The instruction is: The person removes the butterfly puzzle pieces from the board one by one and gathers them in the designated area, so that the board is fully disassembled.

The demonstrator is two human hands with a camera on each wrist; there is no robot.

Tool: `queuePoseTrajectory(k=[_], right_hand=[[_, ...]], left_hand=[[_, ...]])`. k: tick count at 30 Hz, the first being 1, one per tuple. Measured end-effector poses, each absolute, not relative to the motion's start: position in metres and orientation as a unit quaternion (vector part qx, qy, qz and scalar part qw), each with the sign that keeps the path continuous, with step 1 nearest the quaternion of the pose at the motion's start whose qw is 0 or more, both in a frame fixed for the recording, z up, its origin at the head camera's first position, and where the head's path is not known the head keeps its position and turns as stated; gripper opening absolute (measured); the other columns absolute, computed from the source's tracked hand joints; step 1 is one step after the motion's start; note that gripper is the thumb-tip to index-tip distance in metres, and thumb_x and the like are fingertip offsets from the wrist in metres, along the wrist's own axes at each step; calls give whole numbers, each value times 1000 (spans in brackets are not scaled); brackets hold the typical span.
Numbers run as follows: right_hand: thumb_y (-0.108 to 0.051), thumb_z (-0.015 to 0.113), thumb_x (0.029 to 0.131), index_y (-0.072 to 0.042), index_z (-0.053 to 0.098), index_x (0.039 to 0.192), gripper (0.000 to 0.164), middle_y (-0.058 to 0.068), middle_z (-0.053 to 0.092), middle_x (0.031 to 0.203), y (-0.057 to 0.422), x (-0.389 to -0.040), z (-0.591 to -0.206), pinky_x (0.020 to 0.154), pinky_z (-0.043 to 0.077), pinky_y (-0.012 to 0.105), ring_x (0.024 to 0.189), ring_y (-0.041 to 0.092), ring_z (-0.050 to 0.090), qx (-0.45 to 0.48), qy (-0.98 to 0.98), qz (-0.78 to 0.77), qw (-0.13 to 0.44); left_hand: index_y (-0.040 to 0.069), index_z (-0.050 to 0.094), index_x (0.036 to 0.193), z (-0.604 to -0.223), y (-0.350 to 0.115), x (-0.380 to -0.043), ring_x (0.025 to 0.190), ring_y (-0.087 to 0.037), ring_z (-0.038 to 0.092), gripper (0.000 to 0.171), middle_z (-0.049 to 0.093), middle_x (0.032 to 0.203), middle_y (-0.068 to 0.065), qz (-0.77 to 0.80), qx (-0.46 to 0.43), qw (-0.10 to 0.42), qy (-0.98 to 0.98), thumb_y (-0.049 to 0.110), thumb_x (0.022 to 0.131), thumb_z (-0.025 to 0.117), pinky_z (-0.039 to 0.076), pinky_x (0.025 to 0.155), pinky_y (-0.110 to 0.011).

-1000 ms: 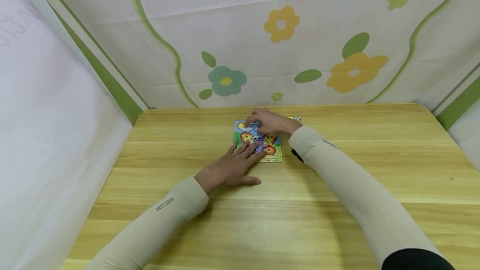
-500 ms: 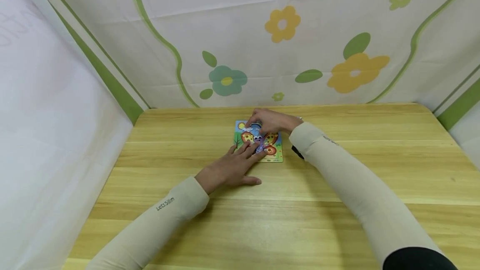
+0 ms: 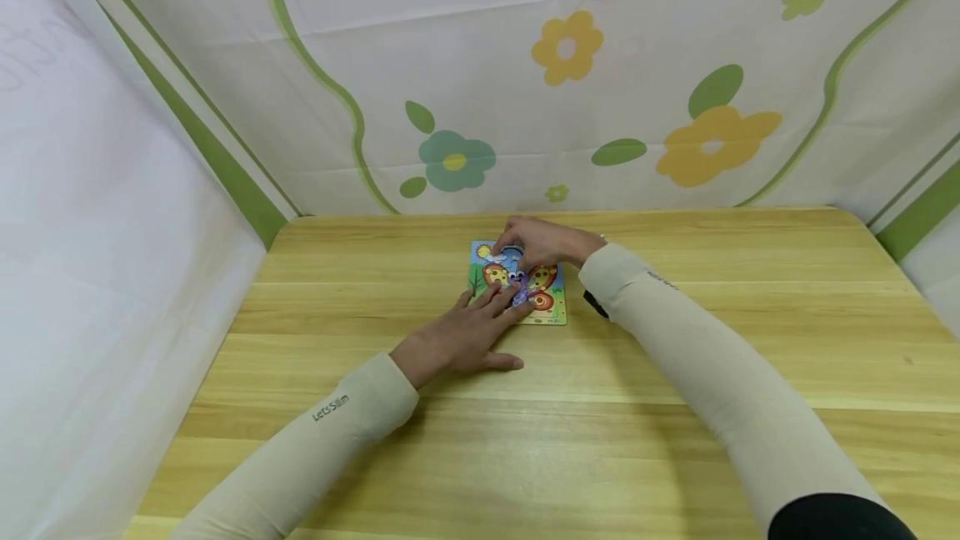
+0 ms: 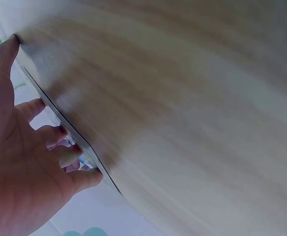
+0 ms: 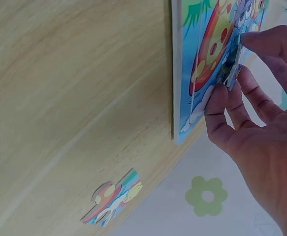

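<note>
A colourful butterfly jigsaw puzzle (image 3: 553, 317) lies flat near the table's far edge. My left hand (image 3: 474, 338) rests on its lower part with fingers spread, the thumb out on the tabletop; the left wrist view shows the fingertips along the puzzle's edge. At the top, my right hand (image 3: 538, 242) pinches a puzzle piece (image 5: 233, 73) between thumb and fingers. In the right wrist view that piece stands tilted over the picture, much of it hidden by the fingers.
A loose puzzle piece (image 5: 114, 199) lies on the wooden table (image 3: 570, 448) beside the puzzle, mostly hidden behind the right wrist in the head view. A white cloth wall (image 3: 480, 48) with printed flowers rises at the table's far edge.
Both hands keep nearly the same places. In the head view, the loose piece behind the right wrist shows less than it did a second ago.
</note>
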State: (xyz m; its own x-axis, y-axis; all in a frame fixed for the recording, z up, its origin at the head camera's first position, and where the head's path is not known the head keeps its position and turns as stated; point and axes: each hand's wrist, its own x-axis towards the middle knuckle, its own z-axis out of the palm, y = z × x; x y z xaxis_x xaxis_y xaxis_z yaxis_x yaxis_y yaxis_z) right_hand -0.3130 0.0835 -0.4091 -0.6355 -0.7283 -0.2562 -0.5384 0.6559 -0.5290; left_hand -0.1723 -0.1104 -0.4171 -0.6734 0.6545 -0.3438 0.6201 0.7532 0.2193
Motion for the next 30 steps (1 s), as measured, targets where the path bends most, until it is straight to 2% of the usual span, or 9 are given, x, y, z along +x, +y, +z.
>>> queuePoseTrajectory(k=[8,17,25,30], right_hand=[[0,71,90,-9,71,136,47,17,59,135,90,-311,-407,103,48,48,118,31,56,-371,874,-228,215],[1,66,92,-6,68,138,47,17,59,132,106,-310,-400,97,49,48,112,31,55,-363,877,-248,196],[3,64,91,-4,68,136,46,19,59,139,133,-310,-391,107,48,58,125,41,57,-348,881,-266,179],[6,63,91,-5,68,137,47,21,55,147,153,-309,-388,105,48,58,125,40,56,-325,890,-269,170]], left_hand=[[29,11,171,-416,-109,-172,165,-34,7,87,1,179,-6,33,347,204,915,66,102,51,17,128,-66],[29,11,171,-417,-108,-172,165,-34,6,87,1,179,-6,32,347,203,915,67,102,50,16,129,-65],[29,11,171,-416,-108,-172,165,-33,5,88,1,179,-6,31,345,202,916,67,102,51,16,129,-64],[30,12,171,-416,-109,-171,165,-33,4,87,2,179,-6,37,344,202,916,66,102,51,15,129,-64]])
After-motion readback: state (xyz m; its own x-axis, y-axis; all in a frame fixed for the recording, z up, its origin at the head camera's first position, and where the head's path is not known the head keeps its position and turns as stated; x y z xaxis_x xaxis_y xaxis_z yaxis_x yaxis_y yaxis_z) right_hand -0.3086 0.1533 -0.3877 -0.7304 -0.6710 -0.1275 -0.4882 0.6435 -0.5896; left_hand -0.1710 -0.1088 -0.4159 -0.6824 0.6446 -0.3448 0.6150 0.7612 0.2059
